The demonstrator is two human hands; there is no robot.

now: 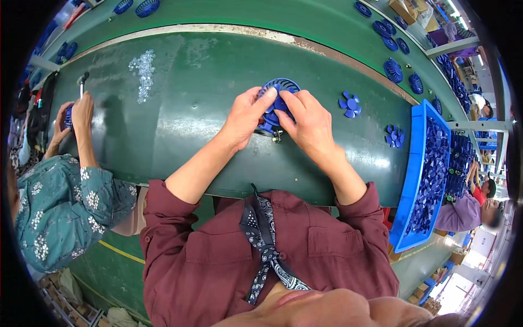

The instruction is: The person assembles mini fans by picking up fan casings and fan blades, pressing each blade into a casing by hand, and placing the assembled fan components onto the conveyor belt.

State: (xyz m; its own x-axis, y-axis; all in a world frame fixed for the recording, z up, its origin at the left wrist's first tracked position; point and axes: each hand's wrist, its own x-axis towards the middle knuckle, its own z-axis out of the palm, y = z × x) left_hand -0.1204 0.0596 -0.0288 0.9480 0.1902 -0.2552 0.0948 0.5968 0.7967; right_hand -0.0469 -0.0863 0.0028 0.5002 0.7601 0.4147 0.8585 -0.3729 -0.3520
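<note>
In front of me at the middle of the bench, both my hands hold a blue fan with a round slatted housing. My left hand grips its left side, the thumb laid over a blue fan blade inside the ring. Closed on the right side of the same fan, my right hand presses its fingertips at the blade's hub, partly hiding it. Below the ring a blue base piece and a small metal-and-green part show. To the right lie two loose fan blades, one nearer my hand and one farther right.
A blue bin heaped with blue parts stands at the bench's right end. Small clear pieces lie at the far left. Beyond a raised edge, a green belt carries blue fan parts. A co-worker's hand works at left with a screwdriver.
</note>
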